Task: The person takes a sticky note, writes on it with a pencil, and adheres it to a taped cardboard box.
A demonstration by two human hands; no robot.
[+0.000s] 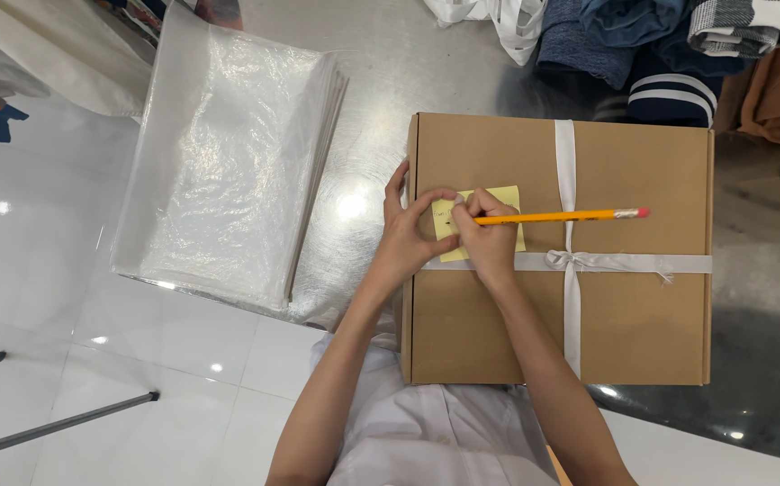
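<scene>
Head view looked straight down on the person's white-sleeved arms reaching forward over a brown cardboard box point(624, 306) that lay flat on the shiny metal bench point(381, 81), tied crosswise with a white ribbon point(568, 171) knotted in a small bow. Close together at the box's left part, the two hands worked on a yellow sticky note point(507, 196) stuck to the lid. The left hand point(405, 241) had its fingers spread, thumb and forefinger pinning the note's left edge, closed on nothing. The right hand point(487, 236) was clamped around a yellow pencil point(556, 216), its tip down on the paper. The step in hand appeared to be writing on the note; the next move would seem to call for steady pressure from the left hand so the paper did not shift, and short strokes kept inside the small square. The pencil's long axis ran nearly level across the frame, left to right, crossing over the upright band of ribbon, with its pink eraser point(642, 212) pointing right and its lead end hidden under the fingers. Left of the box lay a stack of clear plastic bags point(228, 162). At the far edge of the bench sat a heap of folded clothes point(669, 45).
</scene>
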